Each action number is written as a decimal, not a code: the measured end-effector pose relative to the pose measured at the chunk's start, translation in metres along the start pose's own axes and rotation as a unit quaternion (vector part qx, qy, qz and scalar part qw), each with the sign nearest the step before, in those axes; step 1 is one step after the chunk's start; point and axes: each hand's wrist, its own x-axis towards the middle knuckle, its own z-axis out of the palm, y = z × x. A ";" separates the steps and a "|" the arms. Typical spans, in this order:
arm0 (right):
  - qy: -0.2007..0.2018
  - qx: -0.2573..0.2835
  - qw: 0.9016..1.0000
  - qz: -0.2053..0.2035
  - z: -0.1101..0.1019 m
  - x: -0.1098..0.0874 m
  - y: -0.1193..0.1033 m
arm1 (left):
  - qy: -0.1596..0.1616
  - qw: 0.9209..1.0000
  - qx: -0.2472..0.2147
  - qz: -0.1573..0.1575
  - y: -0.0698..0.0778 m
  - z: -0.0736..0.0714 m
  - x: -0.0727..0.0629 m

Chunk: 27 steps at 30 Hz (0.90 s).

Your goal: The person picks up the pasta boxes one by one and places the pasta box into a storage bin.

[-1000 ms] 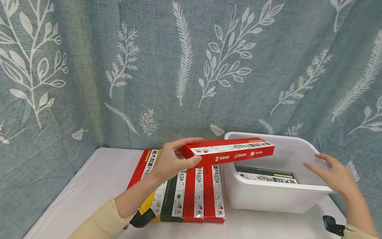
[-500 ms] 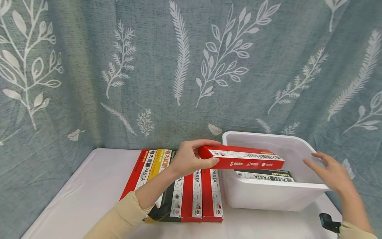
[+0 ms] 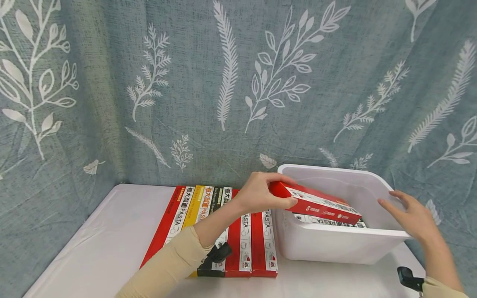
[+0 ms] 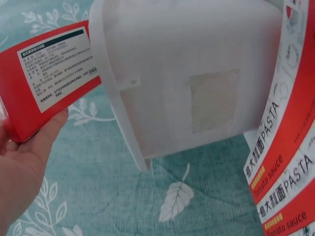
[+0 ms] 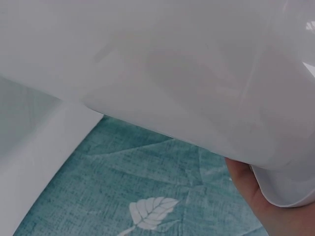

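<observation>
Nearest me, on the tabletop [image 3: 85,248], a row of boxes [image 3: 234,244] lies left. Beyond, my left hand [image 3: 263,193] pinches the left end of a red box [image 3: 323,212]; its right end has just dipped inside the white bin [image 3: 331,245], so I judge the placing underway, unfinished. My right hand [image 3: 415,213] grips the bin's right rim.

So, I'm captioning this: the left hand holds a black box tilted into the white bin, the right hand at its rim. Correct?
Not quite: the box in the left hand is red, as the head view shows. The rest stands.
</observation>
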 end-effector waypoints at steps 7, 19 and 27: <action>-0.003 -0.003 1.000 0.002 0.000 -0.001 -0.001 | -0.026 0.999 0.015 0.015 -0.002 0.017 0.009; -0.024 -0.007 0.999 -0.020 -0.001 0.001 -0.002 | -0.038 0.999 0.019 0.029 -0.005 0.036 0.019; -0.011 -0.004 1.000 -0.018 0.001 -0.001 -0.001 | -0.071 0.996 0.042 0.025 -0.004 0.048 0.031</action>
